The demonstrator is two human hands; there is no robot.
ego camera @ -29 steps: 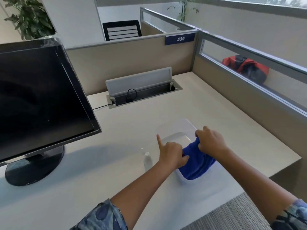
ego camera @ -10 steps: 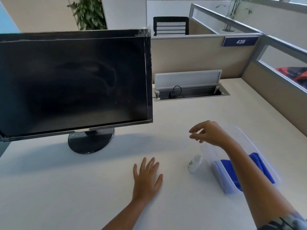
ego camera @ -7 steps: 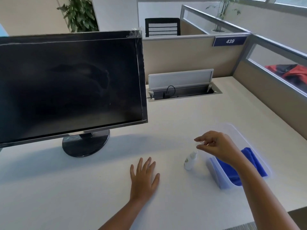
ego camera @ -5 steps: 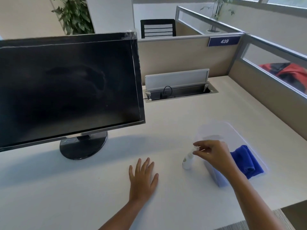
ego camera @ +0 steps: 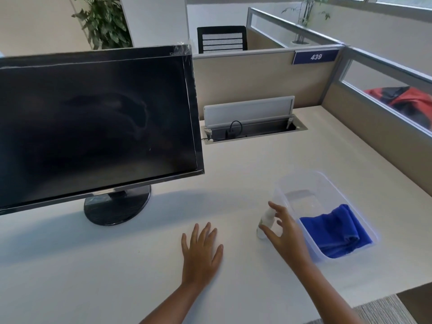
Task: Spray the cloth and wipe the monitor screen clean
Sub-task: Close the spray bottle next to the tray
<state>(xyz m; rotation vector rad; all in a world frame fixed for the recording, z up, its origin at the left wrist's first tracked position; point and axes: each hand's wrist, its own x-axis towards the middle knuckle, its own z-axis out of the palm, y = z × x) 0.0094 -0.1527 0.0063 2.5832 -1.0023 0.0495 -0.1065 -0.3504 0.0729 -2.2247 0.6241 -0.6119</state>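
Cloth (ego camera: 336,230), soft blue folds, sits lower right in our clear plastic bin (ego camera: 301,177). Right hand (ego camera: 284,232) fingers spread round small bottle (ego camera: 265,224), not gripping. Left hand (ego camera: 201,250) flat, fingers spread, on smooth desk (ego camera: 245,164). Monitor (ego camera: 93,122) glossy, upper left.

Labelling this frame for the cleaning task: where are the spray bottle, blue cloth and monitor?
spray bottle (ego camera: 265,222), head view, its body.
blue cloth (ego camera: 336,230), head view, folded middle.
monitor (ego camera: 98,122), head view, dark screen.
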